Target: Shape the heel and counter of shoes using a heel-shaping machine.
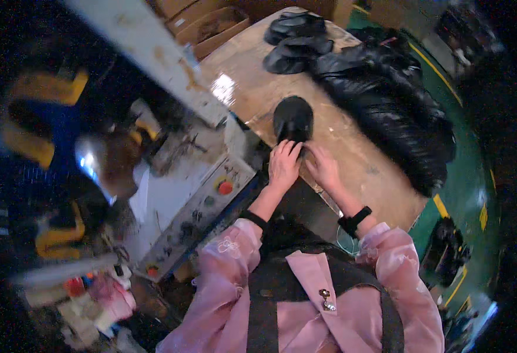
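Note:
A rounded black piece (293, 115), which looks like a shoe upper, lies at the near left edge of the wooden table. My left hand (285, 163) has its fingers bent over the near end of this piece, with the thumb hidden. Close beside it, my right hand (323, 166) pinches the same near end from the right. The fingertips of both hands almost meet there, and the exact grip is partly covered by the fingers. More black pieces of a similar look (293, 56) are stacked at the table's far end.
The wooden table (382, 188) carries a long heap of shiny black pieces (387, 100) along its right side. At left stands a machine with a control panel (196, 215) and a red button (225, 187). Cardboard boxes (220, 29) stand behind; green floor (476, 176) lies to the right.

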The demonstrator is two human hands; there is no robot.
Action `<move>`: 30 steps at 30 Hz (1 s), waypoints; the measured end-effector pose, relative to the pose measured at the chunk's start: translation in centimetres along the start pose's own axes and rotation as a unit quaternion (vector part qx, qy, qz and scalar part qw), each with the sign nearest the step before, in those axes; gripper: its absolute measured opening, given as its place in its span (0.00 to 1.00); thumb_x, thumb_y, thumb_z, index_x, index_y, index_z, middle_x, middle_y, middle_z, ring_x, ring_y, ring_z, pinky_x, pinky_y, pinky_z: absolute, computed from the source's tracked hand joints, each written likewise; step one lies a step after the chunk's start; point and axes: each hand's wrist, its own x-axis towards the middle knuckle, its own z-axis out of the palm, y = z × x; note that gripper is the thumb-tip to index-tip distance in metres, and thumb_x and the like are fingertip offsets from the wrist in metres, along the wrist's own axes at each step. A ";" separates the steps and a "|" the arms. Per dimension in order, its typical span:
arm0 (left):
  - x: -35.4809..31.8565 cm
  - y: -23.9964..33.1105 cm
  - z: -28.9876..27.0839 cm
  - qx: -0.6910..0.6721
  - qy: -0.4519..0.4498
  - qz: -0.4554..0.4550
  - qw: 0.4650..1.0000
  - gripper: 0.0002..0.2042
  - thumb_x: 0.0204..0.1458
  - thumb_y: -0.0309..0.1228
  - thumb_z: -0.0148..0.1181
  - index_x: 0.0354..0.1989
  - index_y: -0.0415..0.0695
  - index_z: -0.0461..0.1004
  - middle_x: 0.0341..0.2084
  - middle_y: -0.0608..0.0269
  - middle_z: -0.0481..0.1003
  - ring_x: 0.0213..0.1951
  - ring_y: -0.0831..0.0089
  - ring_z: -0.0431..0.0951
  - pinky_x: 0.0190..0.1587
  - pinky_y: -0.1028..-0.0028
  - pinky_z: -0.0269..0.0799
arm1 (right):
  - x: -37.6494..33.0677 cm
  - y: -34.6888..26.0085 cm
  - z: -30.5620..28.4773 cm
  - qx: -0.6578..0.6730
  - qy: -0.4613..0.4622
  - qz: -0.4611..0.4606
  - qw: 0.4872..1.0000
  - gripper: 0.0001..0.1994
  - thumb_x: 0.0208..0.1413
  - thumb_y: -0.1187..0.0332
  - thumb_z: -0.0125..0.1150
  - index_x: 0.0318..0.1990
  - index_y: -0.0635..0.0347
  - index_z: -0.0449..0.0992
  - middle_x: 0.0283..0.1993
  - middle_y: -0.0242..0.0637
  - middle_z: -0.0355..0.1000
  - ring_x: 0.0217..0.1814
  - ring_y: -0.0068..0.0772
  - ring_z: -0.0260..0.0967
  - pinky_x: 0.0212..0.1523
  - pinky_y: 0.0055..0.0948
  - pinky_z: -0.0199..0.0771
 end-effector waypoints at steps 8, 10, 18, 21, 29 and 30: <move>-24.9 -1.4 -6.4 -0.130 -0.097 -0.317 0.934 0.10 0.48 0.30 0.54 0.40 0.46 0.74 0.35 0.54 0.74 0.40 0.55 0.74 0.42 0.61 0.70 | 1.5 4.9 3.5 -0.040 -0.211 -0.025 0.976 0.14 0.48 0.72 0.55 0.44 0.61 0.74 0.41 0.48 0.73 0.43 0.48 0.70 0.46 0.39 0.69; -32.3 -0.7 -8.4 -0.086 -0.095 -0.419 0.899 0.12 0.49 0.35 0.53 0.41 0.48 0.74 0.34 0.53 0.75 0.39 0.54 0.74 0.40 0.59 0.70 | 1.5 6.4 3.5 0.006 -0.222 -0.034 0.974 0.14 0.52 0.66 0.55 0.44 0.64 0.74 0.40 0.52 0.73 0.42 0.51 0.70 0.45 0.37 0.69; -49.9 2.6 -14.7 -0.055 -0.127 -0.599 0.789 0.15 0.49 0.40 0.52 0.43 0.52 0.75 0.33 0.55 0.76 0.37 0.54 0.76 0.42 0.58 0.71 | 2.0 3.4 6.9 -0.179 -0.322 -0.040 0.929 0.23 0.57 0.57 0.49 0.53 0.67 0.67 0.50 0.57 0.68 0.52 0.52 0.66 0.50 0.38 0.65; -54.1 2.0 -16.7 -0.058 -0.043 -0.596 0.799 0.15 0.48 0.41 0.52 0.44 0.53 0.75 0.32 0.55 0.76 0.37 0.53 0.76 0.43 0.58 0.71 | 1.6 1.5 5.9 -0.272 -0.335 -0.029 0.902 0.21 0.58 0.60 0.47 0.53 0.67 0.67 0.52 0.54 0.67 0.53 0.47 0.66 0.52 0.37 0.65; -65.6 3.1 -28.6 0.008 -0.005 -0.642 0.766 0.15 0.47 0.38 0.52 0.44 0.52 0.75 0.34 0.52 0.76 0.36 0.53 0.76 0.40 0.59 0.71 | 0.7 0.5 6.6 -0.339 -0.255 -0.042 0.904 0.20 0.58 0.63 0.46 0.53 0.68 0.67 0.53 0.53 0.67 0.53 0.46 0.66 0.53 0.36 0.65; -67.2 3.5 -30.8 0.028 0.009 -0.675 0.737 0.15 0.47 0.36 0.52 0.44 0.51 0.75 0.34 0.51 0.76 0.36 0.53 0.76 0.40 0.60 0.71 | 0.9 0.7 6.9 -0.342 -0.246 -0.041 0.906 0.20 0.58 0.63 0.46 0.53 0.68 0.67 0.53 0.53 0.67 0.53 0.46 0.66 0.53 0.36 0.65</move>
